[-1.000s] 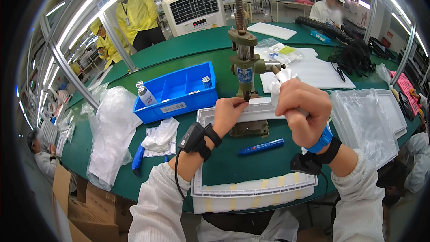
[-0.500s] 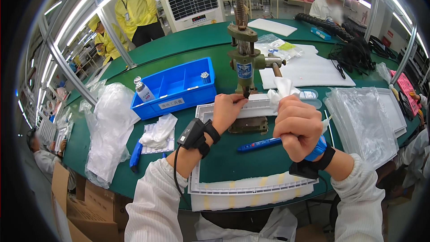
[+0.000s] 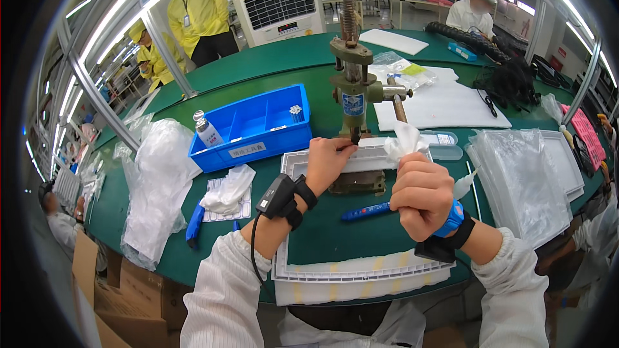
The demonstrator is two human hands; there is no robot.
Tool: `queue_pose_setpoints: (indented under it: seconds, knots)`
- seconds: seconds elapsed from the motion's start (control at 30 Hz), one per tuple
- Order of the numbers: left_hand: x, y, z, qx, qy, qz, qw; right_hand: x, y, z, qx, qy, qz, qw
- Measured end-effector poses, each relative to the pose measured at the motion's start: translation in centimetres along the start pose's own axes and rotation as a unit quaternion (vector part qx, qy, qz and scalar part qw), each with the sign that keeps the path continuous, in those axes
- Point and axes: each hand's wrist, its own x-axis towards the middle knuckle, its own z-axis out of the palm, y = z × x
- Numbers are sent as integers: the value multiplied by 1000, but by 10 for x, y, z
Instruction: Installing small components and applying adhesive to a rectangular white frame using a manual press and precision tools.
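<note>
A green hand-lever press [image 3: 353, 77] stands on the bench, its spring-topped column upright. My right hand [image 3: 422, 194] is closed round the end of its lever, which is wrapped in white cloth [image 3: 407, 140]. Under the press lies the far side of a large white rectangular plastic frame [image 3: 361, 277]; its near side rests on white foam strips with yellow tape. My left hand [image 3: 327, 160] is closed in a pinch at the frame's far rail, fingertips beside the dark ram tip [image 3: 355, 134]. Whatever those fingertips hold is hidden. A blue marker pen [image 3: 367, 211] lies inside the frame.
A blue divided bin [image 3: 248, 125] with a bottle stands behind my left hand. Left of it lie plastic wrapping [image 3: 158, 187] and a blue-handled tool [image 3: 195, 225]. Bagged white panels [image 3: 522, 180] lie at right. Other people stand or sit beyond the bench.
My right hand has come slightly down and left with the cloth-wrapped lever end. The left hand keeps its pinch by the ram tip, nearly unmoved.
</note>
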Motion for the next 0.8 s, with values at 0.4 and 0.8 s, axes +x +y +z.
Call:
queue_pose_setpoints:
  seconds: [0.4, 0.8]
  knots:
    - [0, -1, -5, -80, -9, -83, 993, 49, -1, -20, 69, 29, 98, 992]
    - [14, 5, -19, -77, -112, -76, 988, 83, -6, -29, 131, 56, 192, 971]
